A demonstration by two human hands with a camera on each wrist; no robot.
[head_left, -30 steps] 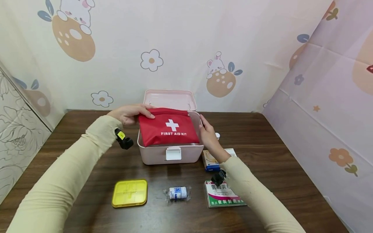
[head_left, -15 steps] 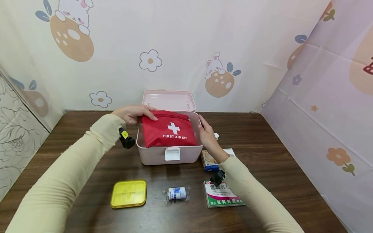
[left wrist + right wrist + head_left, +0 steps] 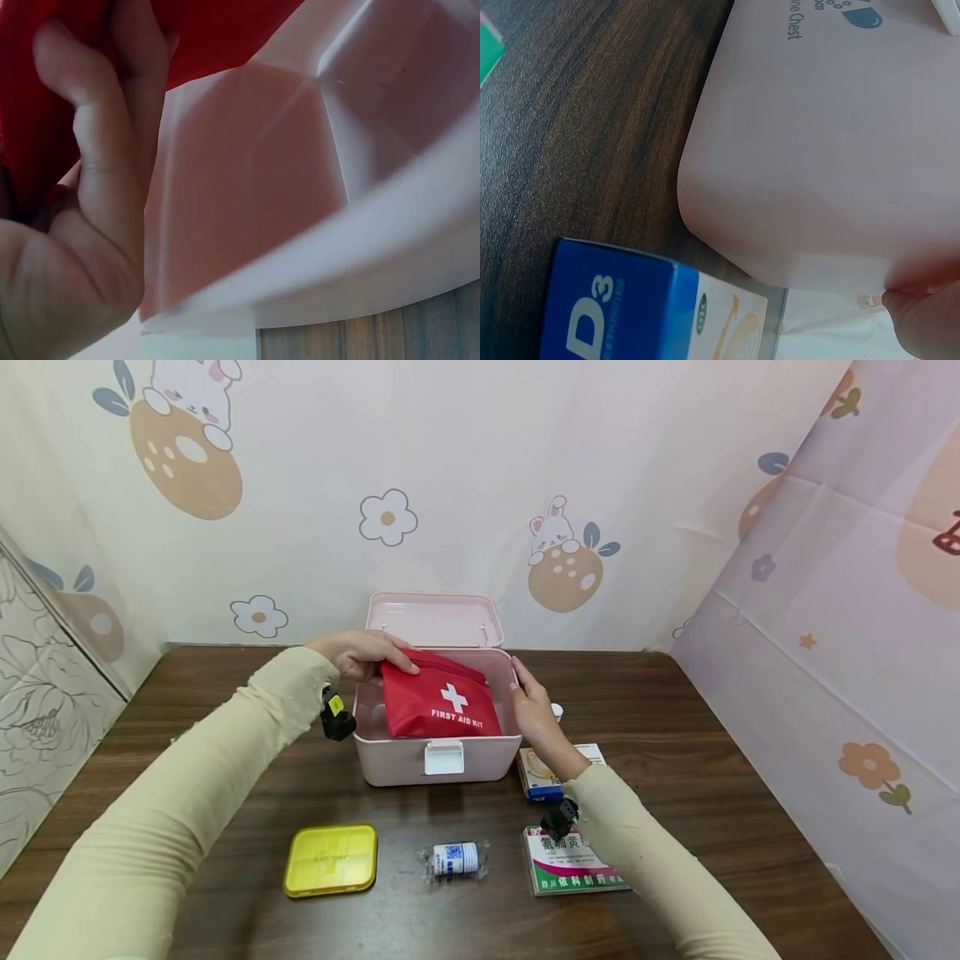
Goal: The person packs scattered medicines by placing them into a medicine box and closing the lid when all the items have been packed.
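Observation:
My left hand [image 3: 363, 653] pinches the upper left corner of a red zip pouch [image 3: 431, 714] with a white cross and "FIRST AID KIT" on it. The pouch leans inside an open pale pink medicine box [image 3: 393, 764], its lower part hidden behind the front wall. In the left wrist view, curled fingers [image 3: 112, 142] hold the red fabric [image 3: 214, 37] above the box's inner walls. My right hand [image 3: 536, 714] holds the box's right rim. A fingertip [image 3: 926, 322] presses the outer wall of the box [image 3: 817, 150] in the right wrist view.
The raised lid [image 3: 435, 618] stands behind the box. By my right forearm lie a blue-and-white carton [image 3: 543, 785] and a green-and-white carton [image 3: 577, 872]; a white cap [image 3: 557, 710] shows beyond the hand. In front are a yellow pill case [image 3: 332, 860] and a wrapped roll [image 3: 454, 858].
My left hand has moved right and slightly down, bringing the pouch lower into the box and tilting it. My right hand stays at the box's right rim.

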